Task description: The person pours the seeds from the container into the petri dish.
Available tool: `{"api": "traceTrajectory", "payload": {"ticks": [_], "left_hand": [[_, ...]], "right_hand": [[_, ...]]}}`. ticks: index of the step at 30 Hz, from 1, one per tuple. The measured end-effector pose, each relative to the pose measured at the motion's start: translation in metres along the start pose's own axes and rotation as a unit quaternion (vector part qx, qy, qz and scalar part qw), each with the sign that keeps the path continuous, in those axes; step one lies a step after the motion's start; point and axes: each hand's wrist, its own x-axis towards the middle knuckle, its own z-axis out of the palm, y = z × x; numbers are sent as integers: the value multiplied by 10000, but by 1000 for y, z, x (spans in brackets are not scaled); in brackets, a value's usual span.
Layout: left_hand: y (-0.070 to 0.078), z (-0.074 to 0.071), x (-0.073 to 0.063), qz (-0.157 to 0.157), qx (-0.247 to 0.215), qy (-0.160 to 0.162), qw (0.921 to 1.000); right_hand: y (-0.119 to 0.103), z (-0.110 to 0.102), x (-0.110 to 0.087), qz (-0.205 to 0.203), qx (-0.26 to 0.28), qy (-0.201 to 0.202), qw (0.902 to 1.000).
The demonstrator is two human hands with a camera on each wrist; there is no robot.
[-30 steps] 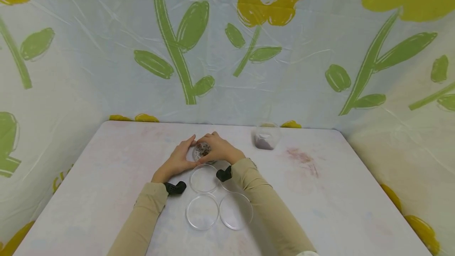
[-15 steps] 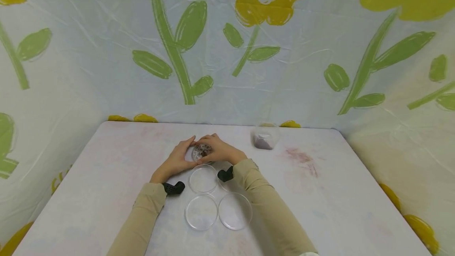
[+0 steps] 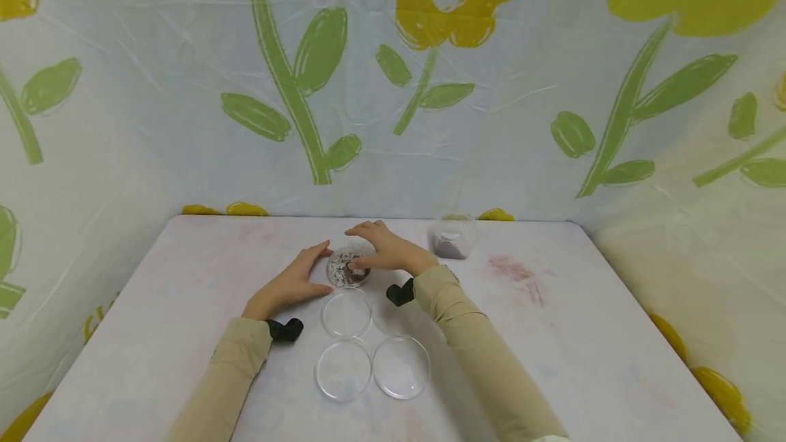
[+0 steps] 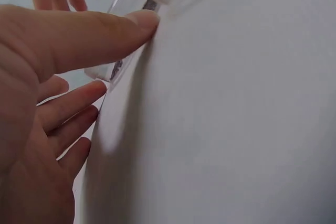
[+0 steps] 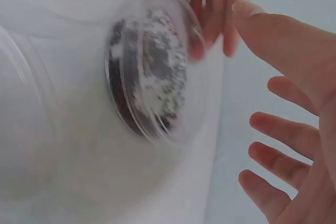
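A clear round petri dish holding dark, soil-like matter flecked with white lies on the table between the two hands. In the right wrist view, a clear lid appears to sit on the dish. To its left is my left hand, thumb and fingers spread around that side; whether the thumb touches the rim I cannot tell. My right hand hovers at the right, fingers apart, its thumb over the dish in the head view. The right wrist view shows those fingers extended and holding nothing.
Closer to the person lie several clear round dishes or lids, among them a near-left one and a near-right one. A clear tub with dark contents stands at the back right. Flowered cloth hangs behind the table.
Both hands have loosened from around the petri dish and spread apart, the left hand to the left and the right hand to the right. More of the dish shows now.
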Motion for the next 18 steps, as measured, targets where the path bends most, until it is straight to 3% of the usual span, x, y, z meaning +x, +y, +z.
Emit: {"api": "traceTrajectory", "payload": {"ticks": [5,13,18], "left_hand": [[3,-9,-19,185,101,-221,9995],[15,-10,-59,-210,-385,-360,9984],[27,-1,-72,-218,-691,-231,9971]], "right_hand": [[4,-21,-18,35,46,196,9998],[23,-54,-54,28,125,588,9982],[35,-76,-71,100,44,911,9958]]}}
